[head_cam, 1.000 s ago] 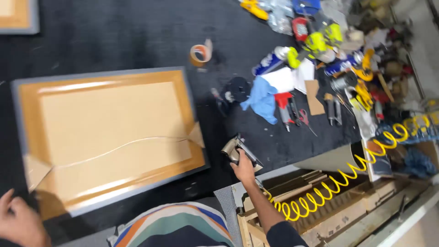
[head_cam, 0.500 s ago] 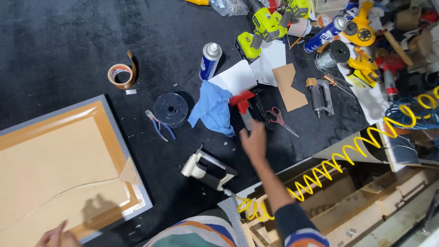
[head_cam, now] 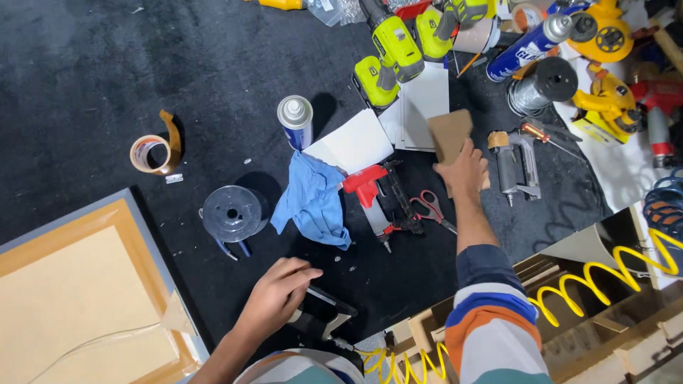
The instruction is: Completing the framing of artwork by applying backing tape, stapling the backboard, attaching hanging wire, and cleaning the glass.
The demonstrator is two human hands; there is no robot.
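My right hand (head_cam: 462, 172) reaches across the black mat and lies flat on a brown card piece (head_cam: 448, 129), fingers spread over its lower edge. Red-handled scissors (head_cam: 429, 207) and a red and black nail gun (head_cam: 377, 199) lie just left of that forearm. My left hand (head_cam: 277, 297) is close to my body, with fingers curled over a black staple gun (head_cam: 326, 315) that is joined to a yellow coiled hose (head_cam: 597, 277). Left of this hand lies a picture frame (head_cam: 142, 242), back side up, covered in brown paper.
A blue cloth (head_cam: 313, 203), grey spool (head_cam: 231, 213), spray can (head_cam: 295, 119) and tape roll (head_cam: 149, 153) sit mid-mat. White sheets (head_cam: 423, 99), yellow-green drills (head_cam: 391, 50), a silver air tool (head_cam: 516, 165) and yellow tools (head_cam: 605, 35) crowd the far right. Wooden racks (head_cam: 569, 334) lie at lower right.
My view shifted right, so the frame slid to the left. My right hand let go of the black staple gun and reached out to the brown card. My left hand moved from the frame to the staple gun.
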